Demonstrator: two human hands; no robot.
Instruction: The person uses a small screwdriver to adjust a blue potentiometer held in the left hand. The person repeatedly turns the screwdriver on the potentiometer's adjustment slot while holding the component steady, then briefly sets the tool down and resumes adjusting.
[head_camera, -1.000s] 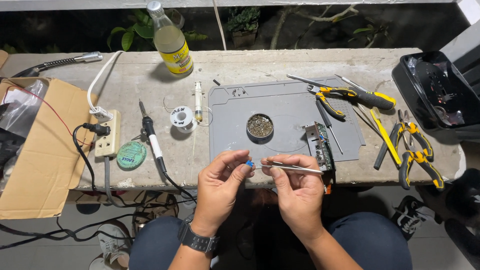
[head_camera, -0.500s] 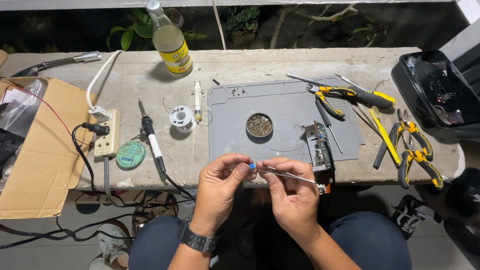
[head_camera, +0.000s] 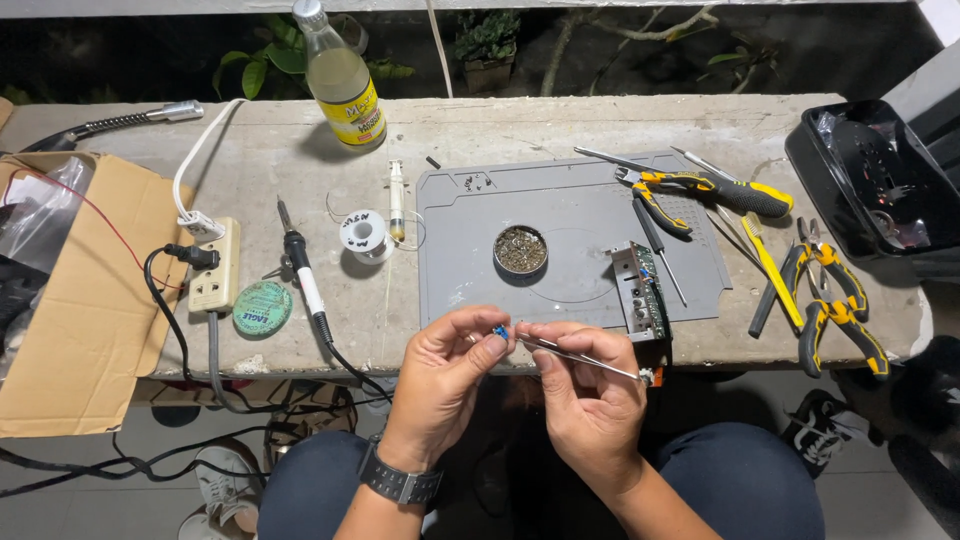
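Blue little component (head_camera: 499, 331) is pinched in the left hand (head_camera: 447, 372) fingertips, right at the near table edge. Right hand (head_camera: 590, 400) grips metal tweezers (head_camera: 580, 357), lying left-right, tip meeting the part. Circuit board (head_camera: 640, 290) sits just beyond on the grey mat (head_camera: 570, 215).

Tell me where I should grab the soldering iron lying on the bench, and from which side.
Take the soldering iron by its white handle section, the middle of the tool, coming from above with fingers across its width. It lies flat on the concrete bench, metal tip pointing away toward the far edge and black cord trailing off the near edge. Avoid the tip end; it may be hot, since a plug sits in the power strip.
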